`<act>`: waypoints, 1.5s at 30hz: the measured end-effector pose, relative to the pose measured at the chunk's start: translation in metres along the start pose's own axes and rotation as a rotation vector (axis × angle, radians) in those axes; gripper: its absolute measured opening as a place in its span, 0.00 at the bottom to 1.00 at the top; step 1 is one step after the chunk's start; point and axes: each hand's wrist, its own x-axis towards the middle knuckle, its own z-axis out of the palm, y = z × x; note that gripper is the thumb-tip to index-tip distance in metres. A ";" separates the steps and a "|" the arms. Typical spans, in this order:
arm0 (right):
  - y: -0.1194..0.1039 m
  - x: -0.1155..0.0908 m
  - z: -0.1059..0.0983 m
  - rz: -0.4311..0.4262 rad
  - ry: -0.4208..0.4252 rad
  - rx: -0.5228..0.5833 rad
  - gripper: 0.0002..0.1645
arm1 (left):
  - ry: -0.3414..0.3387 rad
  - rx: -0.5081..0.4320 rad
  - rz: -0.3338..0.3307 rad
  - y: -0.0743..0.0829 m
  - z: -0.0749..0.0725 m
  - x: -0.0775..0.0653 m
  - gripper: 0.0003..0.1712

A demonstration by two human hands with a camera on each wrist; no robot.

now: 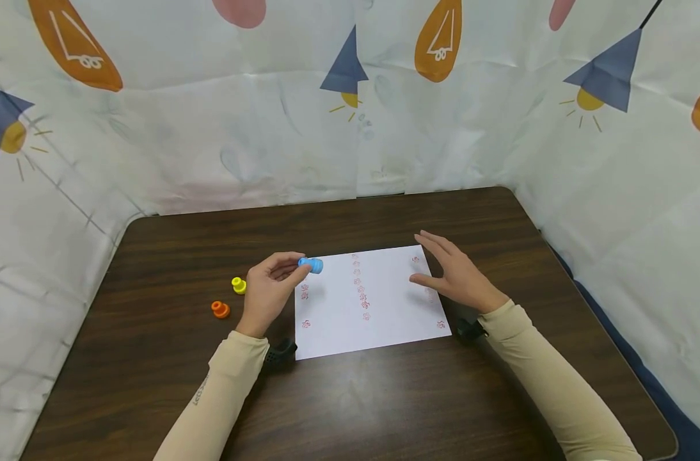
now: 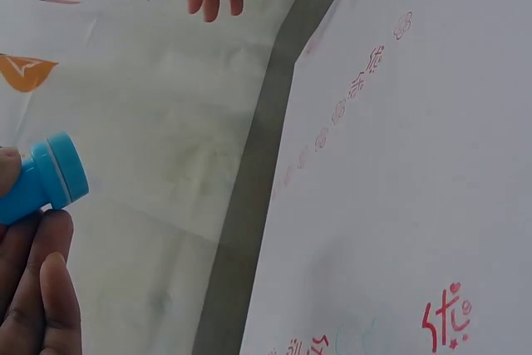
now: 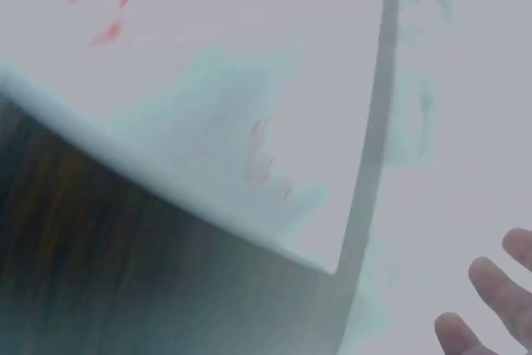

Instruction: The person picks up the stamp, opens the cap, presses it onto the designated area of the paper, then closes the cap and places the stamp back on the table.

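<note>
L hand (image 1: pixel 265 298) pinching blue stamp (image 1: pixel 311 265) above paper's (image 1: pixel 393 301) top-L corner, stamp held approx sideways; R hand (image 1: pixel 458 276) spread over paper's R edge. Prob best: stamp upright, paper pinned w/ R hand, even press.

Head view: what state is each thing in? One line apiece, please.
Blue stamp: raised off the paper, tilted sideways
Left grip: pinching the blue stamp
Right grip: empty, spread
Yellow stamp: upright on the table
Orange stamp: upright on the table
Paper: on the table, bearing red marks, some faint
</note>
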 end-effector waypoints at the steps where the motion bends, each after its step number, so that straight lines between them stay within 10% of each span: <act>1: -0.002 0.001 0.001 -0.004 0.015 0.019 0.52 | -0.002 -0.011 0.005 0.000 0.002 0.000 0.22; 23: -0.059 0.034 0.017 -0.168 0.170 0.380 0.46 | 0.014 -0.169 0.061 0.011 0.032 0.009 0.17; 45: -0.082 0.044 0.045 -0.154 0.104 0.766 0.35 | -0.052 -0.207 -0.054 0.010 0.047 0.000 0.18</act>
